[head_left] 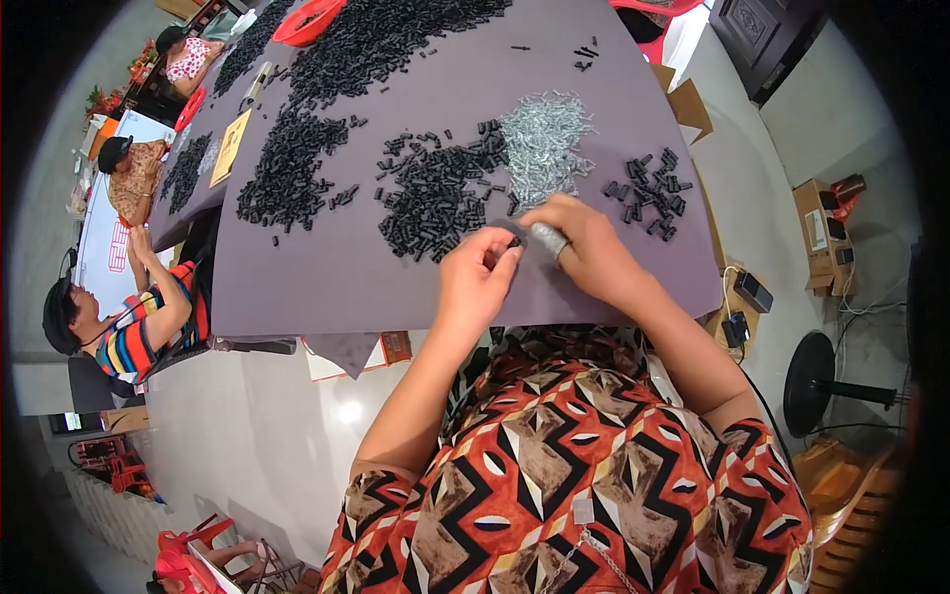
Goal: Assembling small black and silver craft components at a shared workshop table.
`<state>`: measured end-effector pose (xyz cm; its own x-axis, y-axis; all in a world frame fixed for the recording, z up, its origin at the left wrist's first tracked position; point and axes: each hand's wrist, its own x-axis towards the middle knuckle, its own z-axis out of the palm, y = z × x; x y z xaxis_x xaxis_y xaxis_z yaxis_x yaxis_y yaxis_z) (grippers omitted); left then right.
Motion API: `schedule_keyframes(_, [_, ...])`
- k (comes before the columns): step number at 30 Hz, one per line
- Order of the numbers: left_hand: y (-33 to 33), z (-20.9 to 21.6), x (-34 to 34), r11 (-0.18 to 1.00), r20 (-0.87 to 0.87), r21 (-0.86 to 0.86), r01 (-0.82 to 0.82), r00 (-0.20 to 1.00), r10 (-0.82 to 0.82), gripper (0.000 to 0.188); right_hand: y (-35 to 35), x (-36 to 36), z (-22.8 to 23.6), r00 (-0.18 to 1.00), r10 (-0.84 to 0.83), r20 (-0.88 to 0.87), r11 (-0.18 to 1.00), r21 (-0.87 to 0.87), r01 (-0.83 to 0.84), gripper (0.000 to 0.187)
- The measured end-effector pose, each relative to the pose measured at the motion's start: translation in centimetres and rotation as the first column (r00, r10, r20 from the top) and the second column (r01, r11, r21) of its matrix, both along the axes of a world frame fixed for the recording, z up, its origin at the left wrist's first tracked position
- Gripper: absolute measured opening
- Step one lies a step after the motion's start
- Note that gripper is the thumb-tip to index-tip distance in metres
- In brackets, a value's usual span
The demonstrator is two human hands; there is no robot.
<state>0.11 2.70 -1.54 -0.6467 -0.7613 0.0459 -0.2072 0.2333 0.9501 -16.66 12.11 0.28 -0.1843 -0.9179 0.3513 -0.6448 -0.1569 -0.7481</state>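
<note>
My left hand (477,277) pinches a small black tube-like piece (515,242) between thumb and forefinger, just above the table's near part. Close beside it, my right hand (594,252) has its fingers drawn together; what they hold, if anything, is too small to make out. Silvery-grey wrapping (547,240) covers one of its digits. Beyond my hands lies a heap of small shiny, silvery pieces (544,144), touching a heap of black pieces (426,203) on its left. A smaller group of black pieces (653,195) is spread to the right.
More black pieces (287,168) lie left on the grey-covered table (346,282), with a large heap (396,45) and red basin (309,22) farther off. Three co-workers sit along the left, one in a striped shirt (148,322). A black round-based stand (809,381) stands right.
</note>
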Motion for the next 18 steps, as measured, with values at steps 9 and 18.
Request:
schedule_keyframes(9, [0.4,-0.9,-1.3,0.990,-0.098,0.141,0.005,0.995,0.009,0.008,-0.4,0.5,-1.3,0.845,-0.087,0.527,0.994,-0.004,0.105,0.015])
schedule_keyframes(18, [0.5,-0.6,-1.2,0.993,-0.028,0.110,0.049,0.999,-0.047,0.007,-0.6,-0.2,-2.8,0.890,-0.076,0.449,0.995,-0.017,0.094,0.015])
